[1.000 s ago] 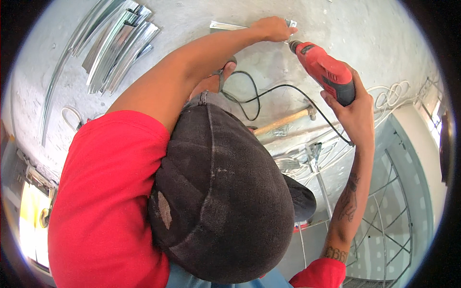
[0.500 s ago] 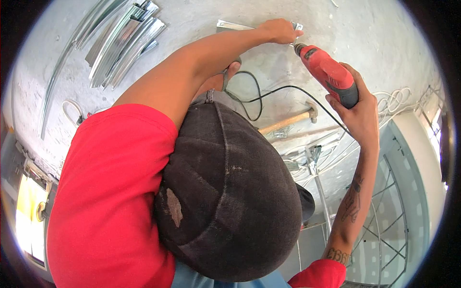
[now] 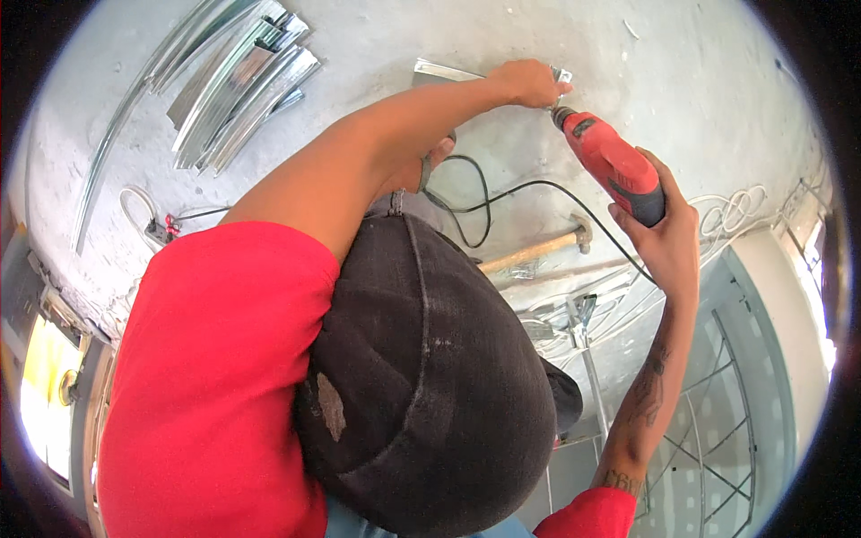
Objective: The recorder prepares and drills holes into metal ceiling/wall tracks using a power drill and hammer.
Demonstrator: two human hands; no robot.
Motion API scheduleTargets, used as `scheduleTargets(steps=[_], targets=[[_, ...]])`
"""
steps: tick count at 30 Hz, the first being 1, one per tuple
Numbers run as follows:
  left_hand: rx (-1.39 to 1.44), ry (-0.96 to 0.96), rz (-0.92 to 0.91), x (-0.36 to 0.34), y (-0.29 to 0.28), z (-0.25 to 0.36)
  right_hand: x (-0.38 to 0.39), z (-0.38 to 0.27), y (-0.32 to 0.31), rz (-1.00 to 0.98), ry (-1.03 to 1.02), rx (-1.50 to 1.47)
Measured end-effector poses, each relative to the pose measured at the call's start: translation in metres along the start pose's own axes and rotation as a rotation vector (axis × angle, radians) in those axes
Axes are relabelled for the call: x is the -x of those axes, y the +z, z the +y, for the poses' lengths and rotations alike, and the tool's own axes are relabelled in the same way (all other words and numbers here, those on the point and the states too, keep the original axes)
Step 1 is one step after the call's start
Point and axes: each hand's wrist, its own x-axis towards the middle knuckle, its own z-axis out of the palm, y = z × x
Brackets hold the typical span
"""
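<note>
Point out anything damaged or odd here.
The dark trousers have a ragged brownish patch toward their lower left in view. It looks like a tear because it breaks the dark cloth; whether it goes through is unclear.

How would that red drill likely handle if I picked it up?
The drill would probably feel heavy for its size, being thick and bulky. It looks rounded, so it might rock if laid down and pushed. The black cord, apparently its own, bends in loose curves and should trail floppily.

Scuffed grey conc. flr (image 3: pixel 708 99), bright opening (image 3: pixel 45 394) far L, pale wall (image 3: pixel 785 291) & metal-bar frame (image 3: pixel 698 439) at R.
</note>
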Motion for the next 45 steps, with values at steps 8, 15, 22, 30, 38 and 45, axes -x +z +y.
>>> scheduleTargets(steps=[8,15,22,30,38,45], targets=[[-0.038,-0.034,-0.052,0.005,-0.001,0.003,0.009,-0.012,-0.006,0.031,0.093,-0.081],[-0.078,0.039,-0.036,-0.002,0.013,0.005,0.117,-0.001,-0.059,0.436,0.418,-0.728],[-0.128,0.008,-0.128,-0.020,0.007,-0.023,0.078,0.129,0.136,0.848,0.019,-1.981],[-0.180,0.030,-0.101,0.006,-0.011,0.010,0.019,0.165,0.240,1.168,-0.017,-2.402],[-0.057,-0.059,0.032,0.037,-0.018,0.000,0.003,0.176,0.279,1.184,0.005,-2.499],[-0.240,0.089,0.071,0.058,-0.014,0.000,0.010,0.176,0.275,1.404,0.028,-2.542]])
